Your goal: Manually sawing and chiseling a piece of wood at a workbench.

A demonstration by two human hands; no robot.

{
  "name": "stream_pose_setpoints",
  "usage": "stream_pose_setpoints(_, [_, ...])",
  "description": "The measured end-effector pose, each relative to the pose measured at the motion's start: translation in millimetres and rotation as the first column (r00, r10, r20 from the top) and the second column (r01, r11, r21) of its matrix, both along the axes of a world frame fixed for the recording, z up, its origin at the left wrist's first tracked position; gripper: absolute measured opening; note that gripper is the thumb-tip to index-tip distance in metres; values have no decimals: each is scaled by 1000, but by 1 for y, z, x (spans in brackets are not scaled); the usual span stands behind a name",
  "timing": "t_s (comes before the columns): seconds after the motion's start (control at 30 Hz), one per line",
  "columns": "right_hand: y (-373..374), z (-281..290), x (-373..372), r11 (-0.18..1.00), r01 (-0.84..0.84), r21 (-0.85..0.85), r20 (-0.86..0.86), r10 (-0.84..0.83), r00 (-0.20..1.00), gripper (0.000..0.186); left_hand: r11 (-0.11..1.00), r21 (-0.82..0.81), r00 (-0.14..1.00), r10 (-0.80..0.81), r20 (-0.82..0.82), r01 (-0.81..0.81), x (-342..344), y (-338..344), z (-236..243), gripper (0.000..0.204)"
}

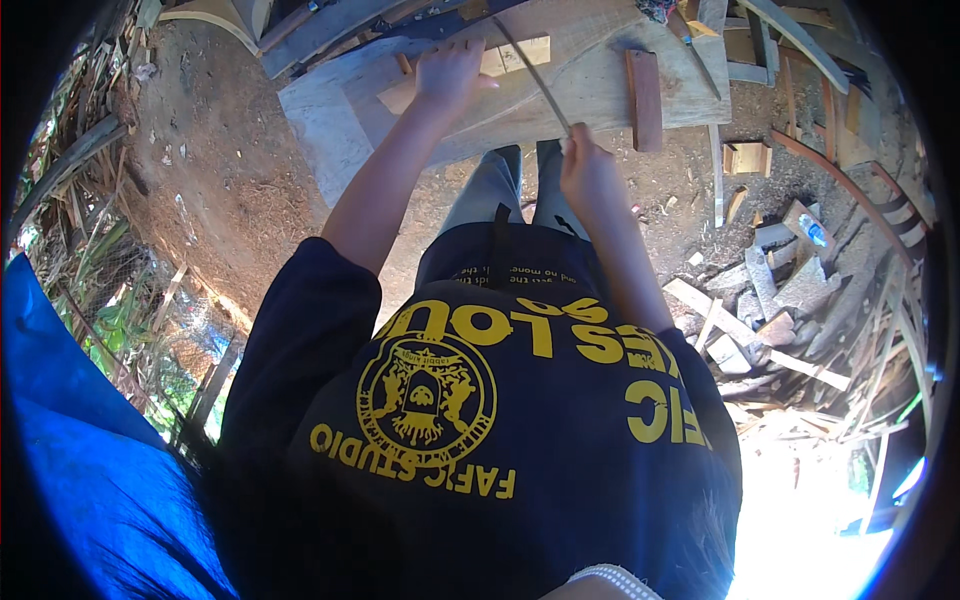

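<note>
At the far left a blue tarp (pixel 70 430) fills the lower corner, with green leaves and thin dry sticks above it beside bare brown earth (pixel 210 170).

The left hand (pixel 447 72) lies flat on a pale wooden board (pixel 590 85), fingers spread and released, pressing on a smaller light piece of wood (pixel 500 62) that rests on the board. The board serves as the surface: a broad, rough, light-coloured plank with a curved near edge, crossing the top of the view just beyond the person's knees.

A long thin blade (pixel 533 72), dark and narrow like a saw or file, runs slantwise from the upper middle of the board down to the right hand (pixel 590 172). That hand is clenched around the blade's lower end, at the board's near edge; how exactly the fingers wrap the grip cannot be told.

Just right of the blade, a short reddish-brown wooden block (pixel 645 98) lies upright on the board.

Further right, the ground is strewn with sawdust and a heap of wood offcuts (pixel 770 290), along with curved wooden slats (pixel 850 190). The setting is outdoors, in bright sun at the lower right.
</note>
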State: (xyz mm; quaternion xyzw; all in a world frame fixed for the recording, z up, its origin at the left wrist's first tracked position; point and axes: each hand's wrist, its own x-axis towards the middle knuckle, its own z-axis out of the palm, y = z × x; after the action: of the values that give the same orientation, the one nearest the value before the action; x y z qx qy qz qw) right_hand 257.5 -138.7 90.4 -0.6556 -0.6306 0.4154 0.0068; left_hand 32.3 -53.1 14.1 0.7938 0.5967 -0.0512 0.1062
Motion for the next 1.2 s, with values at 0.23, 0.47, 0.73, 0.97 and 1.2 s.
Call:
stream_pose_setpoints(0.23, [3,-19,-21,996,-83,-43,67,86,994,18,953,-266,990,135,-44,-142,0,14,-26,44])
stream_pose_setpoints(0.47, [15,-11,-29,978,-105,-182,81,121,989,21,938,-303,985,144,-98,-168,3,17,-21,41])
stream_pose_setpoints(0.73, [28,-15,-32,943,-97,-318,81,129,988,22,931,-311,981,174,-89,-193,2,16,-25,39])
stream_pose_setpoints(0.97, [12,-13,-25,973,-82,-214,100,105,989,20,936,-260,971,223,-89,-238,6,19,-25,23])
stream_pose_setpoints(1.2, [-2,-10,-13,992,-56,-114,63,63,996,13,917,-316,970,222,-99,-243,6,19,-24,22])
